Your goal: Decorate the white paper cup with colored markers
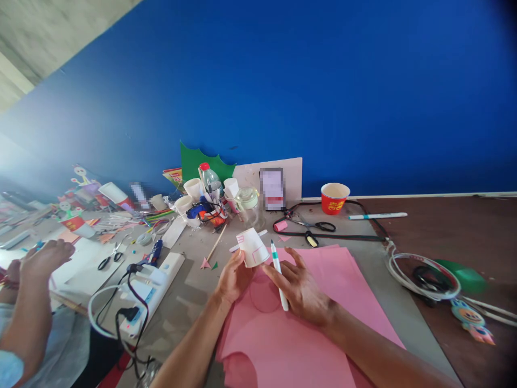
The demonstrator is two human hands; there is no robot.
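Holding the paper cup (253,248) in the left hand (234,280), setting the thumb on its lower left side and leaving the finger contact behind it hard to tell. Tilting the cup, apparently base up, above the pink paper (299,345), and showing pink lines on its wall. Best pinching lightly, to avoid denting thin card and skewing a line. Gripping the marker (278,272) among the fingers of the right hand (301,288), pointing its dark tip upward just beside the cup. Best rolling the cup by the left fingers rather than twisting the right wrist, for an even stroke.

Checking the edges from far left: spotting another person's hand (46,261), well apart, then meeting the power strip (163,285) and its looping cords, likely limiting any left elbow swing. Passing the wooden stick (216,245) near the left hand, then the transparent jar (247,200) behind the cup. Finding the easiest room over the pink paper, and stopping short of the black strap (343,236) beyond its far edge.
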